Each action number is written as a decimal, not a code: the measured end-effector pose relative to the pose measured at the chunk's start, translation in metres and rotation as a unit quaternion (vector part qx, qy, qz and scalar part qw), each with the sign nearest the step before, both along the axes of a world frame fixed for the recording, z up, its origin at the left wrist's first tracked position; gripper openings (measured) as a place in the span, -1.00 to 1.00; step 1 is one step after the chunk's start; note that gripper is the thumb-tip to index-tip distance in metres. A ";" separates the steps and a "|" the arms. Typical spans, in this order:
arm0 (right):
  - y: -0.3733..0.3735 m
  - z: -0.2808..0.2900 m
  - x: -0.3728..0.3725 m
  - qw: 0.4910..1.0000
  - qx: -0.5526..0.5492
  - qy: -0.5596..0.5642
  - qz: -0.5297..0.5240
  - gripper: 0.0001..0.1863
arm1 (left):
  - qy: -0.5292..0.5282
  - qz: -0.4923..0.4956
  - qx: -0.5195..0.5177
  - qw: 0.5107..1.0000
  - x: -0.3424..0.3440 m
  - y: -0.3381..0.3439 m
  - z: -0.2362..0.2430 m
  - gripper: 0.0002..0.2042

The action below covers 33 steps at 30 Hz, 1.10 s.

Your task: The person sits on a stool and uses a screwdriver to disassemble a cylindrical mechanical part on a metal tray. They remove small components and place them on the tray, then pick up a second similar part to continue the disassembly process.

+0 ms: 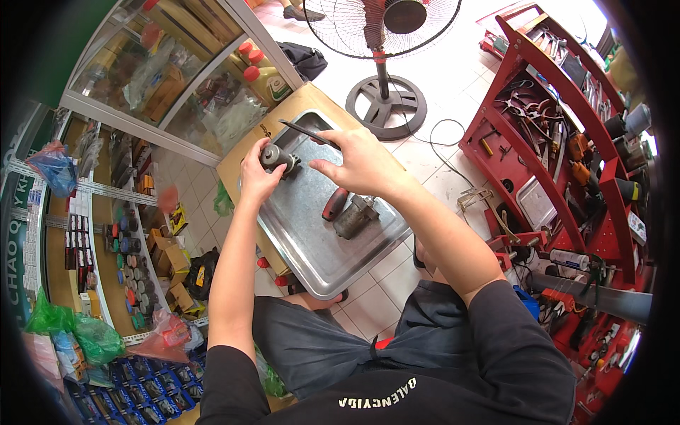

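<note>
My left hand [261,173] is closed around a small grey cylindrical motor [272,156], whose geared end points to the right. My right hand [358,161] grips a thin, dark, flat object [304,131] seen almost edge-on, so its kind is unclear. Both hands are above a shallow metal tray [297,244]. Inside the tray, nearer to me, lies a second cylindrical motor [355,218] with a worn grey body. Touching its left side is a red and black handle [334,204], like a screwdriver's; its far end is hidden.
The tray rests on cardboard [237,166]. Beyond it stands a pedestal fan [386,95] with its cord on the tiles. At right is a red tool rack [552,149] full of pliers and other tools. A glass cabinet [191,92] and stocked shelves [106,234] line the left.
</note>
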State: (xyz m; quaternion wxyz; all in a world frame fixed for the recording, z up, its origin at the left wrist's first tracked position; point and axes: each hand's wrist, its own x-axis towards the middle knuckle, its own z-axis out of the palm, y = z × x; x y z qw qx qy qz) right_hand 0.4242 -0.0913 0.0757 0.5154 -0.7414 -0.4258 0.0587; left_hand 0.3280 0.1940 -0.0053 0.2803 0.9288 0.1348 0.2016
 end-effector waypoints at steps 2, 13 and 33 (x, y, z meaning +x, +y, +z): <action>-0.001 0.002 0.000 1.000 -0.003 0.006 0.000 -0.47 | 0.001 -0.001 -0.006 1.000 0.000 -0.001 0.001 -0.29; 0.006 -0.020 0.018 0.990 0.093 0.100 0.021 -0.62 | -0.105 0.039 -0.013 0.994 -0.022 -0.047 0.060 -0.38; 0.017 -0.040 0.039 0.852 0.344 0.362 -0.156 -0.65 | 0.072 -0.036 -0.063 0.995 -0.067 -0.130 0.001 -0.72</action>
